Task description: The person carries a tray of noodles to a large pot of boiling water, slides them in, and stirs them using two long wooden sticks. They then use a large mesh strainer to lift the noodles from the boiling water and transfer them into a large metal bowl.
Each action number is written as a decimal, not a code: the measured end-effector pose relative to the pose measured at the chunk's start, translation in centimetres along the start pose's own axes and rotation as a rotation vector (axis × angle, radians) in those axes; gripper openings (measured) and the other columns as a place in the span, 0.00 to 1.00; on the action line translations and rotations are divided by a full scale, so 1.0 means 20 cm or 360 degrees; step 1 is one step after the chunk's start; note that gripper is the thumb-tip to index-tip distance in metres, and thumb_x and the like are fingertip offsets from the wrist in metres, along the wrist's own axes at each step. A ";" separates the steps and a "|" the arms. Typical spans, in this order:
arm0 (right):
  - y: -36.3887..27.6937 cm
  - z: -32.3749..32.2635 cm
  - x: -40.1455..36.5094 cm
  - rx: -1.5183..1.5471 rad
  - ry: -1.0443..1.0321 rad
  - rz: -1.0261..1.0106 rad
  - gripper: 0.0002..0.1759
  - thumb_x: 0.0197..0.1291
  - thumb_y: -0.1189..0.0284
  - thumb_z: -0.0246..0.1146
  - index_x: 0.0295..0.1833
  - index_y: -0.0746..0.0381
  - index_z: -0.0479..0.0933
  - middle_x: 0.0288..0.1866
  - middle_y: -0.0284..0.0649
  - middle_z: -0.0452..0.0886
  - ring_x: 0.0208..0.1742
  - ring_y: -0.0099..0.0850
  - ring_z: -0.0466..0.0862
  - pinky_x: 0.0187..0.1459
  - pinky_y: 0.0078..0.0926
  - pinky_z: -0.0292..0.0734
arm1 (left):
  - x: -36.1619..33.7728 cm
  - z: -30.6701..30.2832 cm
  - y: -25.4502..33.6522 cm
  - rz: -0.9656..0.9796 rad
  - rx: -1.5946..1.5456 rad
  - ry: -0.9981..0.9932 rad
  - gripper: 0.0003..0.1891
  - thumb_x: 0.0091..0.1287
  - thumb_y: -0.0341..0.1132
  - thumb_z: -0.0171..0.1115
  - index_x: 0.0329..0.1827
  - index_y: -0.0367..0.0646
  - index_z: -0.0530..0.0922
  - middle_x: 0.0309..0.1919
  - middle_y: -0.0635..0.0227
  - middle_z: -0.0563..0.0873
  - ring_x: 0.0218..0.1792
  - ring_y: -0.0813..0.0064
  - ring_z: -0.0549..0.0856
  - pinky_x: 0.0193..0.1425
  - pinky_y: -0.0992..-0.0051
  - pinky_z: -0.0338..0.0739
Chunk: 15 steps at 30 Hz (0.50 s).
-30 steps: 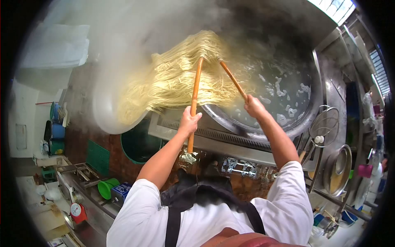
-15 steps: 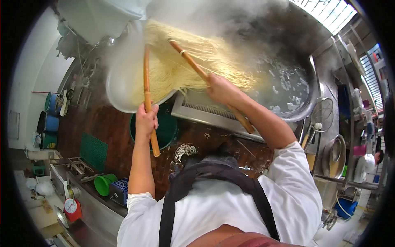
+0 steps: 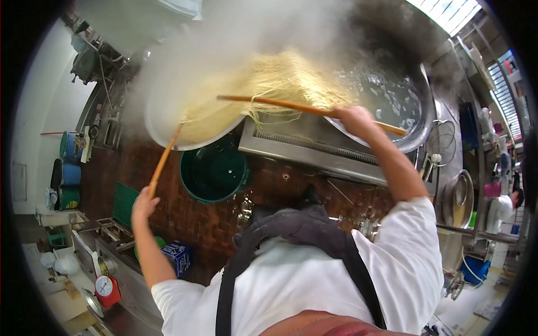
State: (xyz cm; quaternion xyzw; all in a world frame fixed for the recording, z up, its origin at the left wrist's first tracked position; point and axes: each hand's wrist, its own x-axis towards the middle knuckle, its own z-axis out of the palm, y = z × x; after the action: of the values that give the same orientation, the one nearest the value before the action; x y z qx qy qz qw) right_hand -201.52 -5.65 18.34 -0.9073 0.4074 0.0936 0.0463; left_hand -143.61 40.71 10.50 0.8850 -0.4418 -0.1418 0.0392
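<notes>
My left hand (image 3: 144, 208) is closed round the lower part of a wooden stick (image 3: 162, 159), whose far tip reaches the rim of a white bowl (image 3: 158, 134). Closed round a second, longer stick (image 3: 269, 101) is my right hand (image 3: 356, 120); this stick lies nearly level across the front of the noodles (image 3: 291, 75). The pale yellow noodles stretch from the bowl to the large steaming vat (image 3: 421, 134), and a few strands hang over the stick and the metal ledge (image 3: 314, 151). Steam hides the back of the bowl and part of the noodles.
A dark green tub (image 3: 216, 173) stands on the brown floor under the ledge. At the right are wire strainers (image 3: 441, 143) and metal bowls (image 3: 458, 199). A red scale (image 3: 106, 288) and a blue box (image 3: 178, 256) are at the lower left. Another person (image 3: 500, 213) is at the far right.
My left hand has moved left and down, drawing its stick toward the bowl's edge. My right hand has moved right, and its stick has swung nearly level. The noodle mass has shifted rightward.
</notes>
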 end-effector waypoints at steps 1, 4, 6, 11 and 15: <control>0.12 -0.14 -0.14 0.0040 -0.0130 0.0206 0.10 0.67 0.69 0.62 0.53 0.54 0.79 0.39 0.47 0.86 0.43 0.48 0.86 0.43 0.47 0.80 | -0.13 -0.26 0.05 -0.0116 -0.0052 -0.0138 0.29 0.59 0.35 0.73 0.64 0.42 0.74 0.53 0.46 0.85 0.56 0.44 0.83 0.59 0.55 0.78; 0.59 -0.33 -0.56 0.0320 -0.0090 0.0483 0.16 0.62 0.73 0.66 0.54 0.59 0.76 0.40 0.51 0.83 0.44 0.51 0.83 0.46 0.48 0.77 | -0.43 -0.75 0.33 -0.0319 -0.0054 -0.0327 0.27 0.59 0.29 0.71 0.62 0.41 0.74 0.43 0.54 0.85 0.47 0.56 0.85 0.53 0.62 0.77; 0.97 -0.30 -0.78 0.0298 0.0047 0.0602 0.17 0.59 0.77 0.65 0.54 0.63 0.75 0.43 0.55 0.83 0.46 0.55 0.82 0.49 0.48 0.76 | -0.45 -0.70 0.52 -0.0104 -0.0341 -0.0209 0.26 0.59 0.28 0.70 0.61 0.42 0.74 0.39 0.60 0.84 0.43 0.61 0.84 0.51 0.65 0.77; 1.45 -0.21 -0.87 0.0160 -0.0313 0.0882 0.09 0.56 0.81 0.61 0.44 0.65 0.77 0.38 0.55 0.84 0.44 0.53 0.84 0.46 0.47 0.76 | -0.32 -0.56 1.29 -0.0454 -0.1056 -0.1100 0.20 0.63 0.29 0.69 0.58 0.45 0.75 0.27 0.77 0.72 0.20 0.86 0.66 0.21 0.81 0.60; 1.58 0.41 -0.67 0.0389 -0.0499 0.0693 0.09 0.60 0.78 0.60 0.47 0.65 0.76 0.43 0.54 0.85 0.46 0.50 0.85 0.48 0.46 0.77 | -0.22 0.16 1.47 -0.0017 -0.1148 -0.1159 0.22 0.65 0.34 0.71 0.60 0.40 0.75 0.34 0.71 0.78 0.30 0.78 0.75 0.34 0.73 0.73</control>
State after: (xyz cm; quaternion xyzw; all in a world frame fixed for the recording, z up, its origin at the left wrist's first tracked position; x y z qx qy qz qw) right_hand -234.88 -15.49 12.83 -0.7607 0.5885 0.1906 0.1965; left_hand -169.74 26.63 14.07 0.7106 -0.3451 -0.5846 0.1849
